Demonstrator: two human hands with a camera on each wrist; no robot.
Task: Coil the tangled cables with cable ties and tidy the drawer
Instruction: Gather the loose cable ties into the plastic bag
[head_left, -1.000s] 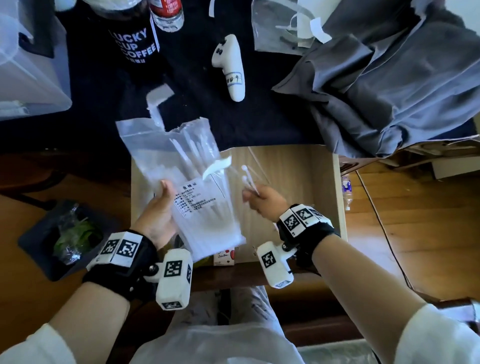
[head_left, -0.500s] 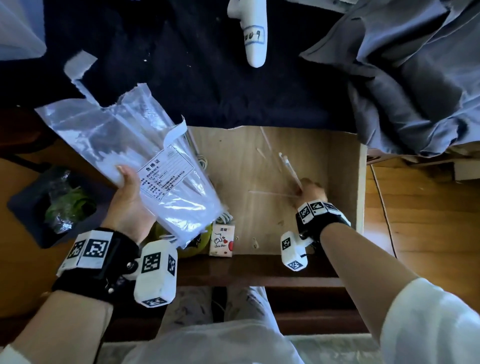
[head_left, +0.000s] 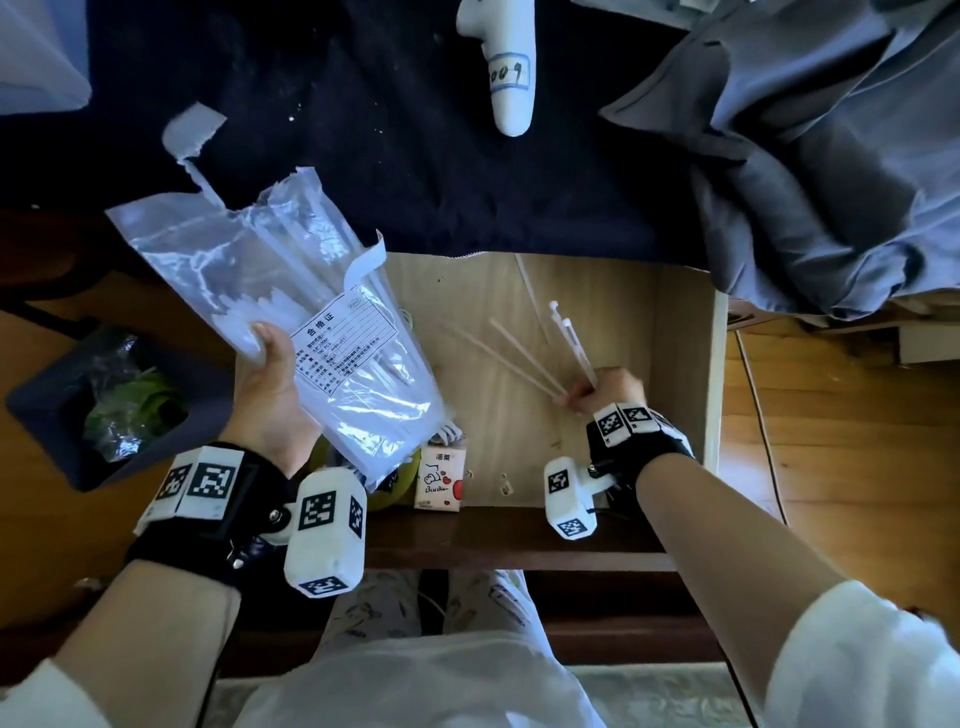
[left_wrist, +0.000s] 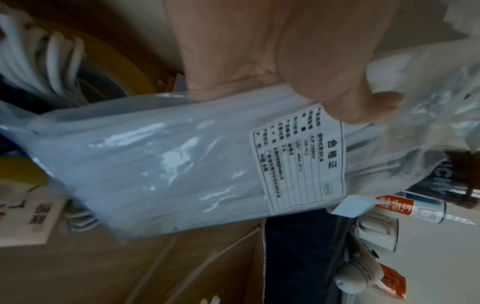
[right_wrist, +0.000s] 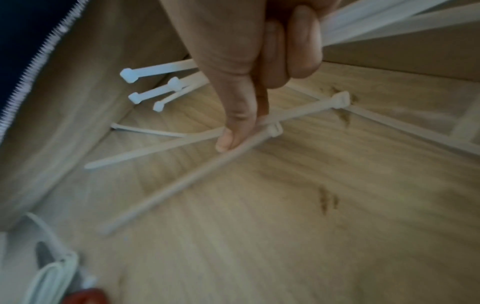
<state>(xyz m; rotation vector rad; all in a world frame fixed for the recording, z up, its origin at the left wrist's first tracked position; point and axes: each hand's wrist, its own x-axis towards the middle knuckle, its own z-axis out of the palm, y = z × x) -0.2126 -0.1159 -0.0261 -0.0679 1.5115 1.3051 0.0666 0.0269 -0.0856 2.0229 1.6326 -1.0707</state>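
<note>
My left hand holds a clear plastic bag of white cable ties tilted above the left side of the open wooden drawer. Low inside the drawer on the right, my right hand grips a bunch of cable ties in its curled fingers, while thumb and forefinger pinch more loose ties lying on the drawer floor. White coiled cables lie under the bag at the drawer's left.
A small carton and a yellow tape roll sit at the drawer's front left. A dark cloth with a white controller covers the desk behind. Grey fabric hangs at right, and a dark bin sits at left.
My right hand has dropped into the drawer, still gripping ties, and now pinches loose ties on its floor. The left hand has swung the bag out to the left.
</note>
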